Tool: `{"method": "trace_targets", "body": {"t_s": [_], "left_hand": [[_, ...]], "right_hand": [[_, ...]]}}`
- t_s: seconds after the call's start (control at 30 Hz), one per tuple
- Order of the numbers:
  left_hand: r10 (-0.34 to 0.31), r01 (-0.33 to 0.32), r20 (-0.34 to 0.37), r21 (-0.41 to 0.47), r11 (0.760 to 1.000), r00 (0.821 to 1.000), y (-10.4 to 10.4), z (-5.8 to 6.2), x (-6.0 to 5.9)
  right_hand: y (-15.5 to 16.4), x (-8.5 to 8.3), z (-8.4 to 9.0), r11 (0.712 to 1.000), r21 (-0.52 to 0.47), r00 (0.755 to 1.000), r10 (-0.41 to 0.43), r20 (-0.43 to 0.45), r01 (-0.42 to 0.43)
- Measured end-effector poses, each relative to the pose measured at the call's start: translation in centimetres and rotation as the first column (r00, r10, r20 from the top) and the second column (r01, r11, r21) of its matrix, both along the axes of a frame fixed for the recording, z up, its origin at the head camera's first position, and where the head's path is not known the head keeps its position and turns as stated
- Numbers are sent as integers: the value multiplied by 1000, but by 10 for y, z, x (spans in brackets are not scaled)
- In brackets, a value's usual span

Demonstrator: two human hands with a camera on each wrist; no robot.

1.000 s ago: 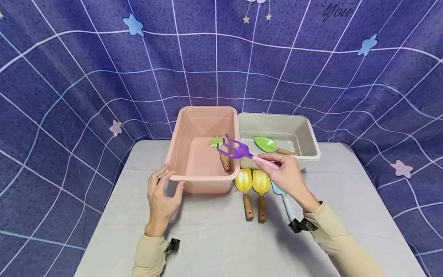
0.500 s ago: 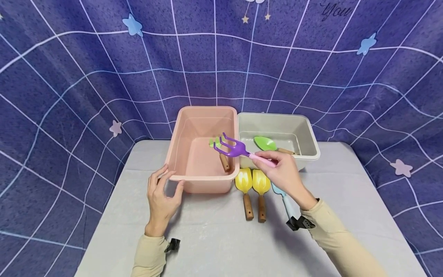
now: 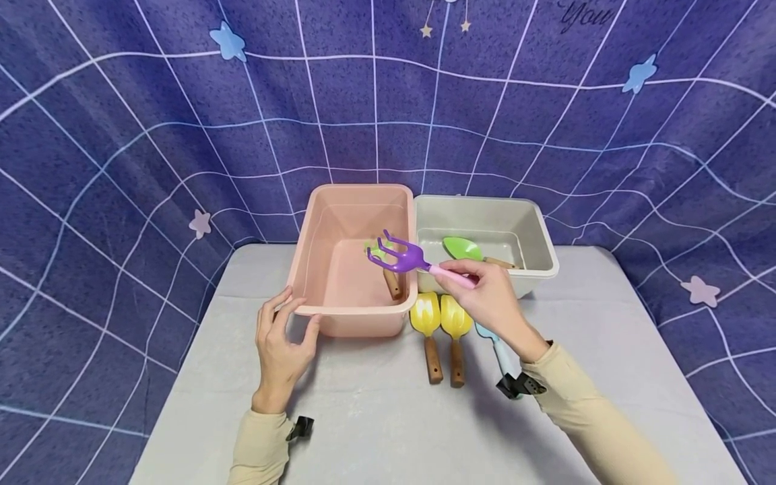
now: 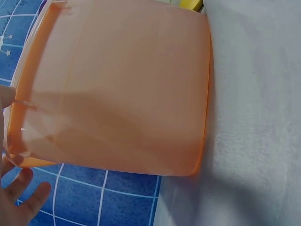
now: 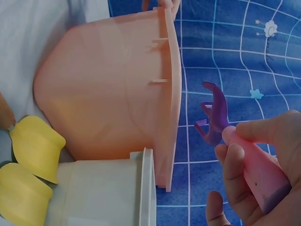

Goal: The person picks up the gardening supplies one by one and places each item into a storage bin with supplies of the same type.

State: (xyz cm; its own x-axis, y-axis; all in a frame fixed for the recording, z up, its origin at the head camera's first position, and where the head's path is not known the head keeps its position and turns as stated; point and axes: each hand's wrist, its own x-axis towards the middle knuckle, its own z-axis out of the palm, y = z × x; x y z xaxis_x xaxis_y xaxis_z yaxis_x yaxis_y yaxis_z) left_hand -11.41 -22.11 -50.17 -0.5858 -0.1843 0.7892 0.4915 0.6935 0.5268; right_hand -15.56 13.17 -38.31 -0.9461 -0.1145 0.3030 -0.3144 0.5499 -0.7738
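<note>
My right hand (image 3: 491,293) holds the pink handle of a purple hand fork (image 3: 403,257), its tines pointing left over the right side of a pink bin (image 3: 348,311). In the right wrist view, the thumb and fingers grip the fork's handle (image 5: 258,165). My left hand (image 3: 285,350) holds the bin's front left corner, thumb at the front rim and fingers at the side. Inside the bin lies a small green rake (image 3: 391,281) with a wooden handle, partly hidden by the fork.
A grey bin (image 3: 542,259) adjoins the pink one on the right, holding a green trowel (image 3: 462,248). In front lie two yellow shovels (image 3: 426,315) with wooden handles and a light blue tool (image 3: 503,353), partly covered by my right arm. A blue curtain (image 3: 400,101) hangs behind.
My right hand has moved slightly left, carrying the hand fork further over the pink bin. My left hand keeps its place at the corner.
</note>
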Motion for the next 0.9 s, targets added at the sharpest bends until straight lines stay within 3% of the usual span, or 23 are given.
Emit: {"method": "trace_targets", "body": {"t_s": [0.5,0.9], "left_hand": [[-11,11,8,-7,1000,1000,-2,3,-1],[2,-2,38,-1,1000,999,0,3,2]], "right_hand": [[-5,-4,3,1000,21,1000,-21,-1,21],[-17,-9,9,1000,15,1000,9,14,-10]]}}
